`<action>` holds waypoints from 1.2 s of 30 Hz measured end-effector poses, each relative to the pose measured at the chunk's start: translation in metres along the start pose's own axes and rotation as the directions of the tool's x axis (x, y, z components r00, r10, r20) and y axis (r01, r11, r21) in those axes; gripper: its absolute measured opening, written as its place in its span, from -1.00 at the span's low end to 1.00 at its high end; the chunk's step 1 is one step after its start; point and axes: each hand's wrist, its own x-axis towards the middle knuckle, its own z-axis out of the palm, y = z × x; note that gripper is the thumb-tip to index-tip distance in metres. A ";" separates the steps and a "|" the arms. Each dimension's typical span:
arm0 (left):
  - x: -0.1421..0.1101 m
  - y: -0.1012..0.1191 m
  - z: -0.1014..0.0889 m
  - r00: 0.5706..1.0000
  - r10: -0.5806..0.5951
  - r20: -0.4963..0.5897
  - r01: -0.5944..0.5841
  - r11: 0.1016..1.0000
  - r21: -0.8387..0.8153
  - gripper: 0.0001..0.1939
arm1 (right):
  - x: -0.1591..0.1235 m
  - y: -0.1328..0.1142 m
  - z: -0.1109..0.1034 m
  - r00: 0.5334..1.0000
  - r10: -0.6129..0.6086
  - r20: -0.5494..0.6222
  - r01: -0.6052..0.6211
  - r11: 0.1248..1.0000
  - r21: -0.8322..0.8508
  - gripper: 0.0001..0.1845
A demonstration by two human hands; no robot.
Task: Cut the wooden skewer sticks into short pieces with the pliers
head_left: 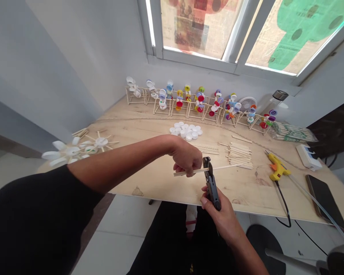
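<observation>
My left hand (185, 159) grips a thin wooden stick (215, 168) that runs across in front of it, out over the plywood tabletop (160, 183). My right hand (219, 215) is closed around the handles of black cutting pliers (211, 185). The pliers' jaws (206, 164) stand upright on the stick, close to my left hand. Whether they bite into the wood is hidden. Beyond my hands lie a pile of white bottle caps (186, 131) and a stack of wooden sticks (240, 155).
Along the back edge stand several stick frames with coloured bottle caps (199, 103). A white cap pinwheel (71, 152) lies at left. At right are a yellow glue gun (278, 167), a black phone (323, 198), a power strip (309, 157), a small fan (247, 104) and a bagged stick bundle (292, 132).
</observation>
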 end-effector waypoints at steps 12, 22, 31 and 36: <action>0.007 -0.002 0.002 0.996 -0.005 0.088 0.005 1.000 -0.001 -0.84 | -0.002 0.002 0.003 1.000 0.018 -0.008 -0.018 0.999 0.026 -0.67; 0.003 -0.003 0.005 1.000 -0.008 0.016 0.008 1.000 0.004 -0.84 | -0.002 -0.001 0.007 0.998 0.021 -0.054 -0.026 0.995 -0.096 -0.76; 0.001 -0.006 0.008 0.999 0.001 -0.040 0.006 0.985 0.172 -0.85 | 0.000 0.001 0.011 0.992 -0.031 -0.120 0.001 0.970 -0.242 -0.80; 0.002 -0.007 0.011 0.995 0.024 -0.101 0.003 0.965 0.262 -0.85 | 0.002 0.007 0.014 0.989 -0.050 -0.141 0.009 0.960 -0.281 -0.77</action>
